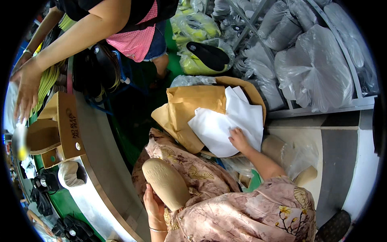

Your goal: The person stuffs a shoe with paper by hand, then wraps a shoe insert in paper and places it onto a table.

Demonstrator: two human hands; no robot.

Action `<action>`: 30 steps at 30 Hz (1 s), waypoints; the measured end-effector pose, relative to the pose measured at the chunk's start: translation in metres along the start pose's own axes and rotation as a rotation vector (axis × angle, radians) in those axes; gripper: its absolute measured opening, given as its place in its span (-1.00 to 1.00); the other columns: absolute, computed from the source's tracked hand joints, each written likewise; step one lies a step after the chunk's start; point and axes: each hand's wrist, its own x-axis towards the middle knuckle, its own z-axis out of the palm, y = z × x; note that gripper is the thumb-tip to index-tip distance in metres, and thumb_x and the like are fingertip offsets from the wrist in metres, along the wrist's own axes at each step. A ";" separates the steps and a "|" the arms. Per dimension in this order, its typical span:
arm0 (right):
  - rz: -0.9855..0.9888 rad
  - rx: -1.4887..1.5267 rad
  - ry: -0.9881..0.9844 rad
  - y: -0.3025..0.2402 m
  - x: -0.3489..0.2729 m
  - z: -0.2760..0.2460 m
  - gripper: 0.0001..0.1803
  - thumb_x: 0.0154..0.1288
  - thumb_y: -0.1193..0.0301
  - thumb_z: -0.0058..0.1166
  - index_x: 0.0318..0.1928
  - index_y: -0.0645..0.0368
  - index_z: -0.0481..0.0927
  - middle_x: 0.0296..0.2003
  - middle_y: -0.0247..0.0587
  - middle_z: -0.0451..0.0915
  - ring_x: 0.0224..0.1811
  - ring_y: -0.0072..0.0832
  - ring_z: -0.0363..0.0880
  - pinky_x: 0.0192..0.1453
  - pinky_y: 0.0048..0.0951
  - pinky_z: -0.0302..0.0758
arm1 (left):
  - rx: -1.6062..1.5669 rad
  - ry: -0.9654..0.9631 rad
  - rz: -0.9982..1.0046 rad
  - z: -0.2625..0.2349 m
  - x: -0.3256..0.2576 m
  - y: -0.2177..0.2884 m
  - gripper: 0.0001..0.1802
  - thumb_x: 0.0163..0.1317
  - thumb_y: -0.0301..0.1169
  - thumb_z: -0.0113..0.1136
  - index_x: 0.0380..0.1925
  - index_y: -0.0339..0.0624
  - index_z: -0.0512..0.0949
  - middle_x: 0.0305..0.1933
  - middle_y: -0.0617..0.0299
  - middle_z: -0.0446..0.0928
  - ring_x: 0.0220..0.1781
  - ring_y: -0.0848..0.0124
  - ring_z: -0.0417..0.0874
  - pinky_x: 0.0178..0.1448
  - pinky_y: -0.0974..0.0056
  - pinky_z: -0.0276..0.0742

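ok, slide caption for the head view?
Left hand holding a tan sole-shaped piece, right hand on white sheets overlying brown paper.

White sheets [211, 131]: smooth, matt. Brown paper [181, 115] left of them: matt, creased. Insole [165, 181] below-left: matt, embossed. Big bag [316, 76] upper-right: glossy, wrinkled plastic.

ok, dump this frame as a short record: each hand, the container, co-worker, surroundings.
left hand: left hand holds a beige insole-shaped piece at its edge, over the lap
right hand: right hand has its fingers on white sheets; pinch or mere touch unclear
container: round-rimmed brown container, with brown paper partly under the sheets
co-worker: a co-worker's hand, upper left, near an open carton
surroundings: metal rack with clear plastic bags, upper right
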 end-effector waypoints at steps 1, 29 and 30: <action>0.056 0.079 0.060 -0.009 0.006 -0.006 -0.62 0.00 0.44 0.14 -0.13 0.27 0.41 -0.09 0.07 0.38 -0.01 -0.02 0.34 0.00 -0.16 0.39 | 0.000 -0.019 -0.002 -0.004 0.000 0.000 -0.69 0.37 -0.22 -0.14 -0.21 -0.27 0.42 -0.38 0.26 0.52 -0.42 0.47 0.55 -0.33 0.36 0.52; -1.240 0.363 -0.280 -0.412 -0.058 -0.167 -0.59 0.01 0.48 0.12 -0.03 0.03 0.51 0.13 0.16 0.24 0.16 0.03 0.21 0.18 -0.18 0.31 | -0.427 -0.313 0.464 -0.051 -0.008 0.021 -0.38 0.24 0.10 -0.09 0.05 -0.22 0.33 0.00 0.15 0.44 0.03 0.33 0.46 0.13 0.23 0.38; -1.261 0.334 -0.283 -0.417 -0.062 -0.163 -0.58 0.02 0.47 0.11 -0.03 0.03 0.50 0.13 0.17 0.25 0.16 0.03 0.22 0.17 -0.18 0.33 | -0.493 -0.302 0.484 -0.055 -0.013 0.021 -0.35 0.24 0.12 -0.10 0.06 -0.22 0.32 0.01 0.15 0.44 0.04 0.32 0.45 0.14 0.22 0.38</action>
